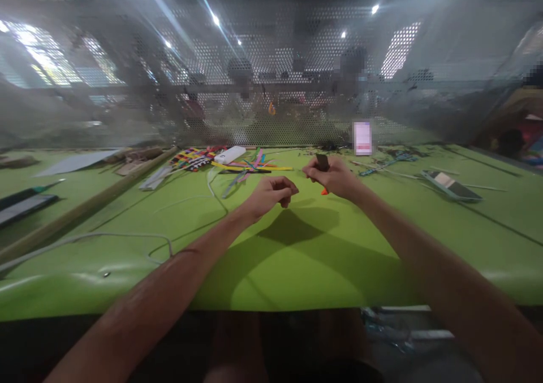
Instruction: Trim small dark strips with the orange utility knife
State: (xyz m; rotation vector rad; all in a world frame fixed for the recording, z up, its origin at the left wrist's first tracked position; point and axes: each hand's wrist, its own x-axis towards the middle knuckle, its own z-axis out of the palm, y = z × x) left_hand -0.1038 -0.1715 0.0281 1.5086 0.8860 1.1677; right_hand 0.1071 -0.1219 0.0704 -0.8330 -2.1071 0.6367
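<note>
Over the middle of the green table (263, 275) is my left hand (274, 193), its fingers curled and pinched together; whatever is between them is too small to make out. My right hand (333, 176) is a little farther off to the right, closed on a small dark object (322, 162) that sticks up from its fingers. Just below the right hand shows a small orange thing (324, 192). The two hands are apart, and their shadow falls on the green surface beneath.
Colourful strips (250, 168), a woven piece (197, 158) and a white box (230, 155) lie toward the back. A wooden stick (97, 199) and a cable (119, 234) are left. At right rests a phone-like object (452, 186). A perforated screen (275, 111) stands behind.
</note>
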